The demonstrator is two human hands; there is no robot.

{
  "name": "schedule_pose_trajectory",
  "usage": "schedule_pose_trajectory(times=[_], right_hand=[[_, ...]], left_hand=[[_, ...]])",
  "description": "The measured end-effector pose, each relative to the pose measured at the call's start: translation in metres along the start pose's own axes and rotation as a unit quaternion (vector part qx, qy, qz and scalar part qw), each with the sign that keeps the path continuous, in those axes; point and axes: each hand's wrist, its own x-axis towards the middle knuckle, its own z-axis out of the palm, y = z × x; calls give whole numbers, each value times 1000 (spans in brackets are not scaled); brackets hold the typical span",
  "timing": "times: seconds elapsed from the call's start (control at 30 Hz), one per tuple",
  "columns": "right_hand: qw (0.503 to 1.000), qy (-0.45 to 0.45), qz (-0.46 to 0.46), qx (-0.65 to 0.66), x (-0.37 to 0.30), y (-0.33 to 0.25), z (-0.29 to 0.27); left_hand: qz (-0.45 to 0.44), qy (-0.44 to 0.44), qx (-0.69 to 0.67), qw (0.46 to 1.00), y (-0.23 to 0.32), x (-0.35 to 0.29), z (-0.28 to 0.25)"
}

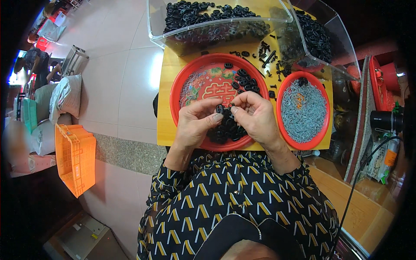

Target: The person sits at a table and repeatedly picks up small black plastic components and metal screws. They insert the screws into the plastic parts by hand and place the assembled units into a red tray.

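Over a round red tray point(177, 82) with a printed pattern, my two hands meet. My left hand point(197, 121) pinches a small black oval plastic piece point(220, 109) between thumb and fingers. Close against it, my right hand point(255, 116) is closed in a pinch too; what its fingertips hold is too small to name. Below the fingers lies a pile of black oval pieces point(227, 131), with another group point(245, 81) at the tray's right side. Small clear or pale bits point(190, 89) lie at the tray's left.
A smaller red tray point(326, 125) of silvery screws point(303, 112) stands at the right. Two clear bins point(216, 26) point(342, 39) of black pieces stand at the back. Loose black parts point(268, 58) dot the yellow table point(164, 125). An orange crate point(76, 156) is on the floor at left.
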Motion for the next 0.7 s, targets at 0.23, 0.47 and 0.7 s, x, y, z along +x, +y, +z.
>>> schedule_pose_trajectory(times=[0.23,0.47,0.7], right_hand=[[1000,-10,5,-2,-1,3,-3],[999,-13,-1,-33,-2,2,-1],[999,-19,8,-24,-2,3,-1]], left_hand=[[16,3,95,995,-1,0,-2],[30,-4,121,992,1,-2,5],[48,-11,147,988,1,-1,7]])
